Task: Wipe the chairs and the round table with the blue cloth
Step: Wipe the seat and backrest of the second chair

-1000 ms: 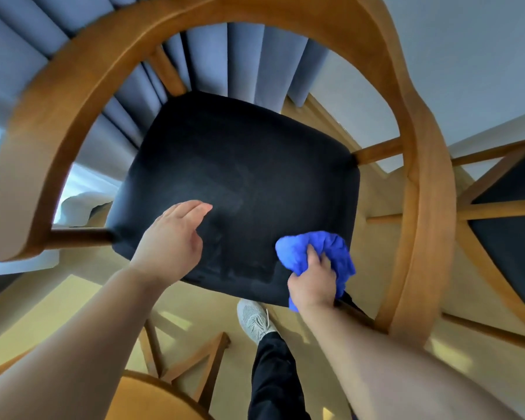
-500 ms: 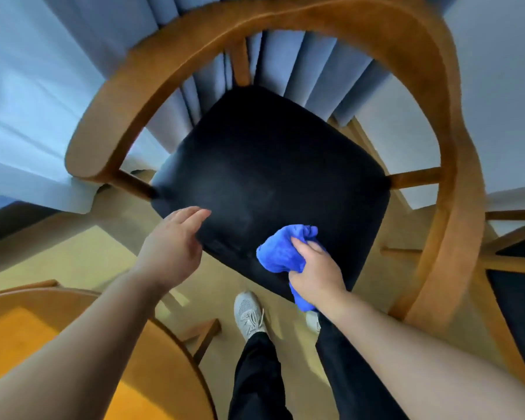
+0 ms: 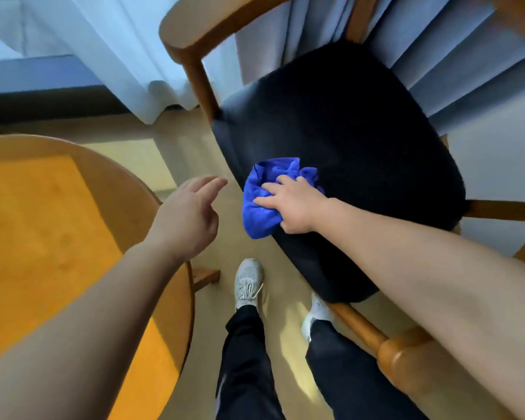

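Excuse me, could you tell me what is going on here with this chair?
A person is wiping the black padded seat of a wooden armchair. The right hand presses a crumpled blue cloth onto the seat's edge nearest the round wooden table, fingers spread over it. The left hand hovers open near the table's edge, holding nothing.

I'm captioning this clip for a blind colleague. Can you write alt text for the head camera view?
A person's right hand presses a bunched blue cloth onto the edge of a chair's dark seat, while the left hand hovers open beside it. A round wooden table sits at left.
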`<state>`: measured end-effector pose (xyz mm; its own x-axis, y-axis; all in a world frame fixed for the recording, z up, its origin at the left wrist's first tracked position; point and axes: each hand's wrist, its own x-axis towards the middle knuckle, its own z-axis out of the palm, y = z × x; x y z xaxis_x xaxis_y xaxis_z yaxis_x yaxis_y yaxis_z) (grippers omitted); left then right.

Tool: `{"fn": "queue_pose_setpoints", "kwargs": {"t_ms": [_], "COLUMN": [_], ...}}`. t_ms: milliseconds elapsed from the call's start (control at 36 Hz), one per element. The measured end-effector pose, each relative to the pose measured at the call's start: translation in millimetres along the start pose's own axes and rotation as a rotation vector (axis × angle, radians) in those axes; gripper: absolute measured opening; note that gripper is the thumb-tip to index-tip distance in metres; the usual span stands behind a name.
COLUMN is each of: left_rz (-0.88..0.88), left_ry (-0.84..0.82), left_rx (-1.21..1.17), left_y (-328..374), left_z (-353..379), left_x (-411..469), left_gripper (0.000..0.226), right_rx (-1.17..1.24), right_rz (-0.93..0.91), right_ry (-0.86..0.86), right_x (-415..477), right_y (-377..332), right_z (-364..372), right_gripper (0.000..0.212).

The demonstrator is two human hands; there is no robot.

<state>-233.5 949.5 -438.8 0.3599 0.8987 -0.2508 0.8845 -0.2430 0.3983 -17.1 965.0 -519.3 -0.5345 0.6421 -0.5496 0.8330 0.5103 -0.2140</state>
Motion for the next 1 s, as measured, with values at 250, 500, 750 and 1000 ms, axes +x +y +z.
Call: {"fn": "queue_pose_setpoints", "kwargs": {"t_ms": [250,500,750,1000], "left_rz": [-0.118,-0.179,-0.210,-0.220], "left_ry": [0.114,0.146,0.161,0.180], "left_rx": [-0.061,-0.061,-0.048,-0.053], "left_y": [28,50,69,98], "left_z": [28,35,26,-25], "left_x": [-50,-74,-80,-89], "left_gripper": [0.055,0.055,0.055,0.056], "right_rx": [-0.071,-0.075,0.007,0.328], "right_rz": [-0.099,-0.189,-0.180,-0.009], "right_ry": [-0.099,-0.267,-0.525,-0.261], "right_x": [-39,-113,-132,-163], "right_y": [-8,-5,-5,7], "right_z": [27,66,48,-21], "right_gripper": [0.054,0.059,0.054,0.071]}}
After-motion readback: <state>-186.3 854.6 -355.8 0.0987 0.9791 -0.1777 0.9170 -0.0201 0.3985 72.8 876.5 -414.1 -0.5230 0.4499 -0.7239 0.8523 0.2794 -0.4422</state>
